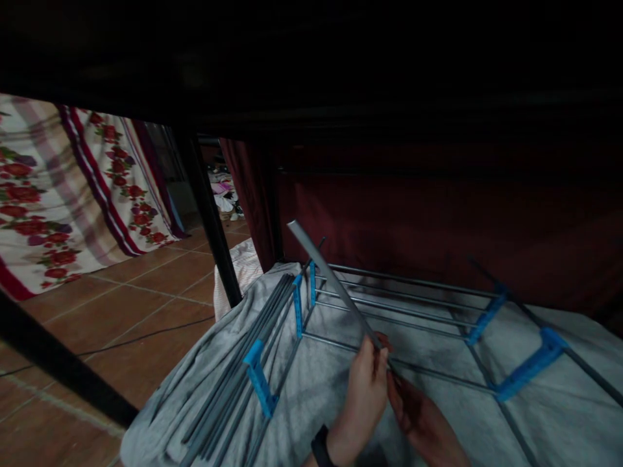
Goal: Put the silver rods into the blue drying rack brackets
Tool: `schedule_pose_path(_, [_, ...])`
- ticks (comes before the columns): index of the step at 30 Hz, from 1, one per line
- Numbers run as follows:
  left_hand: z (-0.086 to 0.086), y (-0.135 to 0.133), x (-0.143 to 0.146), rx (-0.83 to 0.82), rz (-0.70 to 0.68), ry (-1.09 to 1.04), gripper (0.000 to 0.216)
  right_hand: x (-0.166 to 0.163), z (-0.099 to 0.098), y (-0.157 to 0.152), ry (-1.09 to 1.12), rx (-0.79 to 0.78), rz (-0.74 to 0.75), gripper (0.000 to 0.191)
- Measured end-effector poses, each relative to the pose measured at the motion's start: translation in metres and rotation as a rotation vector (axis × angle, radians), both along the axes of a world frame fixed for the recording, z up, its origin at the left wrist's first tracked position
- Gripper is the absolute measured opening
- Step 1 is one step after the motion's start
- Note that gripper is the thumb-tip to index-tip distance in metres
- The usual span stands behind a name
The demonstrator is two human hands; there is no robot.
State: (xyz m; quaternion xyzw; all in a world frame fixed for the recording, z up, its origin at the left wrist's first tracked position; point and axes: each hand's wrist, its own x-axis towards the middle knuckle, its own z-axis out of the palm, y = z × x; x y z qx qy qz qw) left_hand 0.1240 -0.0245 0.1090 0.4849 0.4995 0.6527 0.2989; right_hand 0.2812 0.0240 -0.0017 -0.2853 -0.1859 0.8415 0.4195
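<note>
My left hand (363,399), with a dark band at the wrist, is closed round the lower end of a grey metal rod (331,279) that slants up and to the left. My right hand (421,421) sits just beside it in shadow, fingers curled at the same rod's lower end. Under the hands lies a partly built rack (399,305) of grey rods joined by blue plastic connectors (528,366). A second rack section (257,373) with blue connectors lies to the left. Both rest on a grey cloth (321,395).
A black metal post (211,220) stands at the left of the cloth. A dark red drape (438,220) hangs behind the rack. A floral blanket (63,188) hangs at far left above a brown tiled floor (121,305). A dark beam (58,363) crosses the lower left.
</note>
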Motion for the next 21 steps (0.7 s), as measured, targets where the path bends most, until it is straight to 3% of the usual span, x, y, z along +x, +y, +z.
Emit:
schedule_pose_path(3, [0.020,0.004,-0.004,0.026,-0.019,0.316,0.027,-0.001,0.016,-0.009,-0.082,-0.038,0.018,0.047])
schedule_pose_path(6, [0.044,0.004,-0.006,0.059,-0.064,0.627,0.047,0.013,0.025,-0.009,-0.157,-0.026,-0.100,0.044])
schedule_pose_path(8, [0.048,0.004,-0.004,0.039,-0.088,0.816,0.062,0.029,0.028,-0.005,-0.187,-0.014,-0.196,0.043])
schedule_pose_path(12, [0.025,0.006,-0.002,-0.074,-0.125,1.091,0.076,0.061,0.028,0.000,-0.281,0.007,-0.308,0.045])
schedule_pose_path(17, [-0.017,0.008,-0.020,-0.182,-0.147,1.198,0.078,0.087,0.019,0.000,-0.380,0.042,-0.391,0.051])
schedule_pose_path(21, [-0.040,0.009,-0.030,-0.239,-0.164,1.292,0.069,0.100,0.008,0.004,-0.364,0.050,-0.448,0.041])
